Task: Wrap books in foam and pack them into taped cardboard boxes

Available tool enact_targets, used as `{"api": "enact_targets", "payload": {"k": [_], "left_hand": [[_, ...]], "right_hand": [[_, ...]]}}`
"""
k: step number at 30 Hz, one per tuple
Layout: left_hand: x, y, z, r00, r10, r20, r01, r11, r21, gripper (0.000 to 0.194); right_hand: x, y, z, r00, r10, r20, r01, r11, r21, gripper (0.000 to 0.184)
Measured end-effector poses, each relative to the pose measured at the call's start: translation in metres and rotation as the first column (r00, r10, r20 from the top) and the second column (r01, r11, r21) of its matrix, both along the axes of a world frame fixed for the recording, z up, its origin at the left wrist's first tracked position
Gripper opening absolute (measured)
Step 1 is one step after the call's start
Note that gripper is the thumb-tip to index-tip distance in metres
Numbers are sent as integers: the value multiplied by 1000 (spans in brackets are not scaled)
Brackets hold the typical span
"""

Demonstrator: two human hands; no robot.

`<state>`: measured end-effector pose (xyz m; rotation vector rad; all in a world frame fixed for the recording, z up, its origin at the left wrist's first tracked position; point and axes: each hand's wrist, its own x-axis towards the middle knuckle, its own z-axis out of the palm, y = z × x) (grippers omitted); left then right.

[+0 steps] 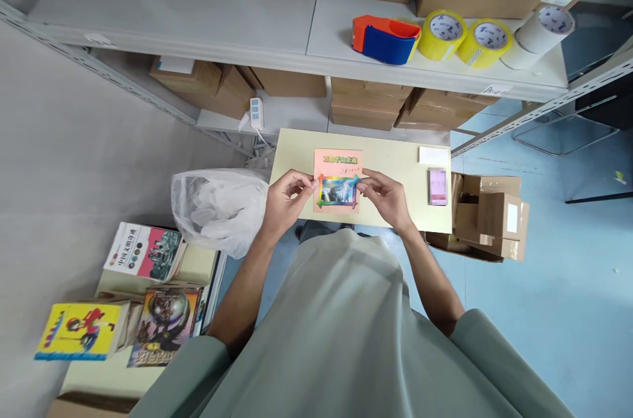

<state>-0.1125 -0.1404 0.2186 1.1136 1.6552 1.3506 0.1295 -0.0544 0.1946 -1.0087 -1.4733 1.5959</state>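
A pink book (pixel 338 167) with a colourful landscape picture and printed Chinese characters faces me, above the near part of a pale yellow table (pixel 390 167). My left hand (pixel 287 199) pinches its left edge between thumb and fingers. On the opposite edge, my right hand (pixel 388 197) grips it the same way. Whether the book touches the tabletop I cannot tell. To the right on the table lie a small white box (pixel 434 155) and a phone-like object with a pink, blurred face (pixel 438 186).
A plastic bag (pixel 217 210) hangs left of the table. Books, including a yellow one (pixel 82 331), lie on a lower-left table. Cardboard boxes (pixel 494 217) stand on the floor at right. The shelf (pixel 198 9) ahead bears cartons, tape rolls (pixel 487 42) and a tape dispenser (pixel 386 39).
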Motion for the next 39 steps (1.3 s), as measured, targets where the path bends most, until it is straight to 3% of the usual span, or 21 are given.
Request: {"api": "enact_targets", "payload": {"k": [3,15,21,26,32,39], "left_hand": [[-4,0,-3,999,-34,-22,33,999,-14,38],[-10,-3,0,998,-63,-9,62,998,-26,40],[-12,-3,-6,999,-37,5,37,999,-27,43],[-11,2,0,999,17,-33,-19,997,-72,33],[-9,14,2,999,52,4,-51,989,-140,38],[-10,14,4,997,65,-43,-69,992,-105,35]], "right_hand": [[-2,0,-2,1000,-8,-2,8,999,-44,63],[-3,3,6,999,-20,30,20,1000,13,49],[0,5,6,999,51,17,-51,999,4,49],[-7,7,9,997,80,18,-78,993,-92,50],[-18,15,13,993,115,16,-105,952,-288,63],[-19,21,12,993,115,7,-109,958,-267,69]]}}
